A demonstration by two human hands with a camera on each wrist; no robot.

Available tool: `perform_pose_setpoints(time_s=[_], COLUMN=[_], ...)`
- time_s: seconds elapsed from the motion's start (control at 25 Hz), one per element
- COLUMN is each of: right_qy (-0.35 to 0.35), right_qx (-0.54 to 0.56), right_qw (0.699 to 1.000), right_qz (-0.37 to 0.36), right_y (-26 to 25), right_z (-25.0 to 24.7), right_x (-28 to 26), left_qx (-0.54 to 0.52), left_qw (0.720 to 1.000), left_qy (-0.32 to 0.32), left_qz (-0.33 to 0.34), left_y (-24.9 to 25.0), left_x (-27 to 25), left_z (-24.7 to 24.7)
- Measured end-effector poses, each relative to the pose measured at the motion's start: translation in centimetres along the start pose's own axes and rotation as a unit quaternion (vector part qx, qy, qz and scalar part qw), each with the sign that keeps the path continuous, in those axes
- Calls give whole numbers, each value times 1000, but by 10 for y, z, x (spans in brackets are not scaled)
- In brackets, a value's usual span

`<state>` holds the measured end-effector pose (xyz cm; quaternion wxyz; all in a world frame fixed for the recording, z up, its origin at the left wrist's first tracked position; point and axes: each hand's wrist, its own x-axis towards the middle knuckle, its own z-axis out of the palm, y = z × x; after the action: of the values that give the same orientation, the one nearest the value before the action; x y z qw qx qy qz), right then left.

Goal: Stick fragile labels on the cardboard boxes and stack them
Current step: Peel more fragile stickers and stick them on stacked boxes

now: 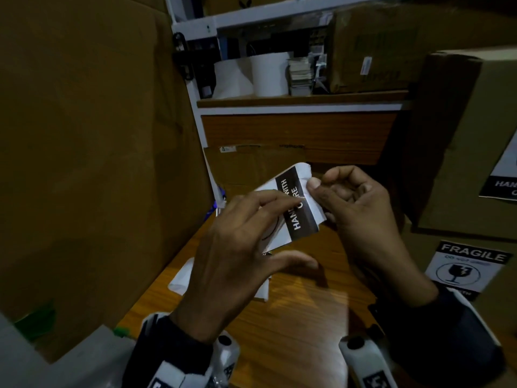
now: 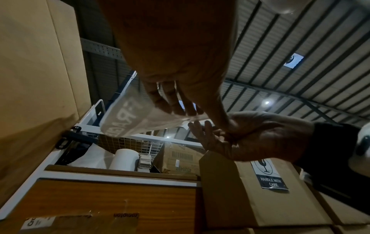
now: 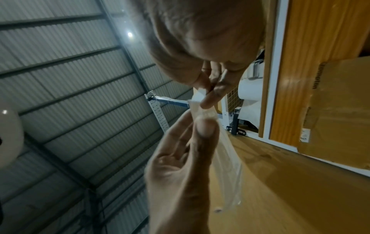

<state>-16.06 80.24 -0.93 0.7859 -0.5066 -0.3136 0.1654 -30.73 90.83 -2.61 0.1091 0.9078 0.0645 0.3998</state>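
Peeling backing from the fragile label [image 1: 291, 208], left hand [image 1: 237, 253] pinching its face, right hand [image 1: 355, 208] pinching the corner just beside that grip, above the wooden table [image 1: 302, 309]; probably next needing clean separation, then pressing onto a cardboard box [image 1: 92, 152].

Label [image 1: 293, 203] is held over the table [image 1: 307, 317], between left hand [image 1: 237, 247] and right hand [image 1: 361, 217]. Large box [image 1: 84, 163] is stood left; stacked boxes [image 1: 470, 152] right (labels already stuck on); shelf [image 1: 302, 100] behind.
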Motion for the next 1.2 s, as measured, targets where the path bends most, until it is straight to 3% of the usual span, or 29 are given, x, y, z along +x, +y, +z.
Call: perform_pose_setpoints(time_s=[0.16, 0.28, 0.4, 0.48, 0.56, 0.76, 1.04, 1.2], right_qy=[-6, -30, -52, -60, -37, -22, -38, -36], right_qx=[2, -122, -312, -370, -385, -399, -449, -447], right_qw=[1000, 991, 921, 862, 830, 799, 747, 736], right_qz=[3, -44, -230, -342, -401, -449, -490, -507], right_y=[-3, -1, 2, 10, 12, 7, 10, 11], right_z=[2, -7, -11, -11, -11, -11, -16, -20], right_x=[2, -4, -9, -9, -7, -8, -10, -12], left_qx=[28, -9, -31, -58, -115, -241, -297, -293], left_qw=[994, 994, 995, 994, 988, 957, 937, 939], left_qy=[94, 110, 98, 89, 83, 55, 42, 45], left_qz=[57, 26, -6, -19, -54, -152, -179, -174], left_y=[0, -3, -4, -5, -4, 4, 13, 16], left_x=[-3, 2, 9, 11, 12, 17, 22, 23], left_z=[-6, -19, -29, -30, -28, -28, -27, -29])
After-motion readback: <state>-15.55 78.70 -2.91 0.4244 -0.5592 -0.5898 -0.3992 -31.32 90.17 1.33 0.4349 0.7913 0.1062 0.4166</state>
